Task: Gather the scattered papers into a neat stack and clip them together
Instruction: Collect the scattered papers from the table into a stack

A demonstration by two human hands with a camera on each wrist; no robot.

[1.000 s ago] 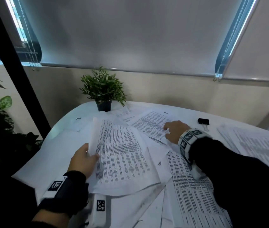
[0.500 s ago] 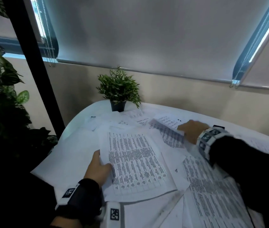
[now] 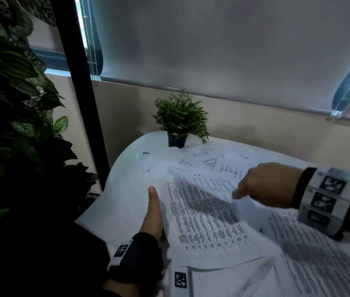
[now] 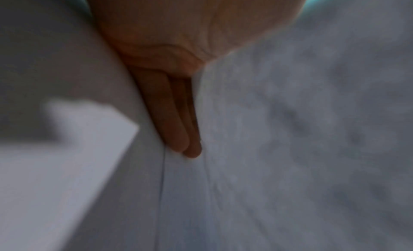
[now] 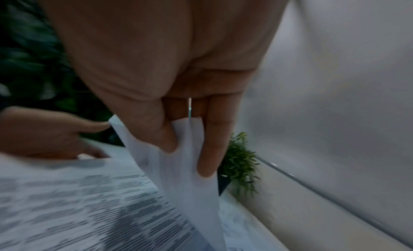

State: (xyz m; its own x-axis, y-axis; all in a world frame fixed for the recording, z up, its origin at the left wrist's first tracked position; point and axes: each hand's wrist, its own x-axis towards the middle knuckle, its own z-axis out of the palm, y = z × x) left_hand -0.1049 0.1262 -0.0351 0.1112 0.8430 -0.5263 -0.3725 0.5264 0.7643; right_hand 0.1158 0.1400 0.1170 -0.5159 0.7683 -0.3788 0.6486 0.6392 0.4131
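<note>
A single sheet (image 3: 204, 185) is pinched between the thumb and the fingers of the right hand (image 3: 270, 185) and is lifted above the printed stack (image 3: 208, 219), which lies on the white table (image 3: 127, 159) near its left side. In the right wrist view the sheet (image 5: 178, 159) is seen bent under the thumb. The left hand (image 3: 153, 213) is laid along the left edge of the stack with straight fingers (image 4: 176, 117), pressed flat against the paper; nothing is gripped by it. More printed papers (image 3: 311, 260) are spread to the right of the stack, and some other loose sheets (image 3: 193, 161) lie further back, probably overlapping one another, as the picture is blurred there. A small potted plant (image 3: 180, 118) is placed at the far edge of the table, behind the sheets. A large leafy plant (image 3: 15, 99) is seen at the left, beside a black post (image 3: 79, 82).
</note>
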